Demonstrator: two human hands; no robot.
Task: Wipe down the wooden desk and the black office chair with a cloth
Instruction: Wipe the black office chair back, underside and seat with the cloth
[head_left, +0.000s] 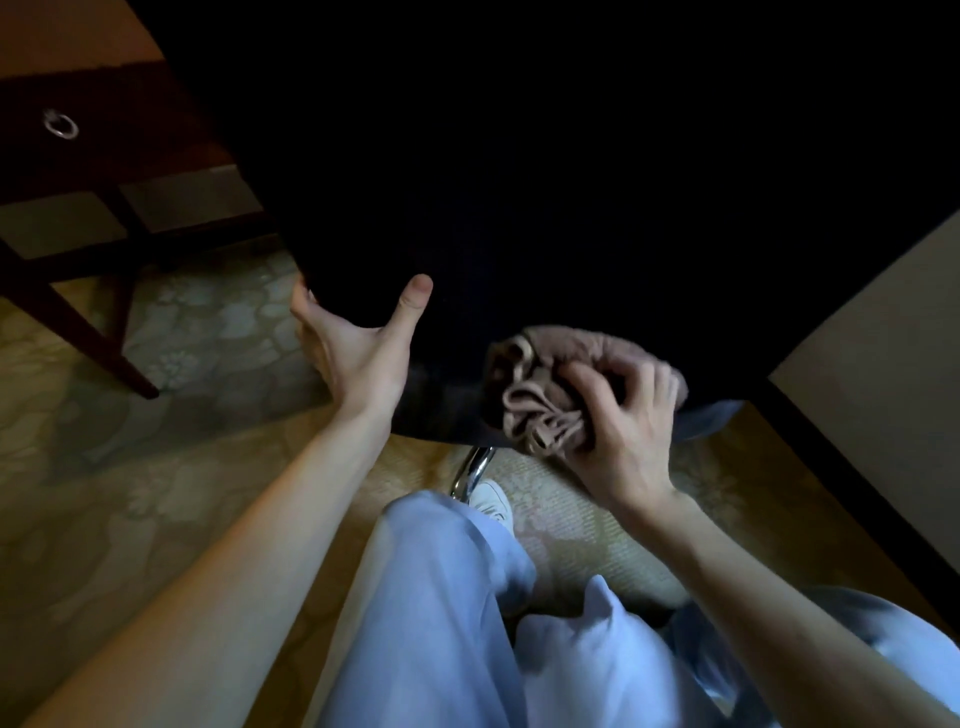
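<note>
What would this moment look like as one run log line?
step: wiping black office chair | left hand: grips chair edge | right hand: presses bunched pinkish cloth to chair | wooden desk: untouched, left

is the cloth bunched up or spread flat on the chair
Bunched up: the cloth is crumpled into folds in the right hand, pressed against the black chair.

The room is dim. A pale patterned carpet (171, 332) covers the floor under and around both hands. To the right of the right hand stands a cream wall (878, 332) with a dark baseboard (852, 483) running along its foot.
</note>
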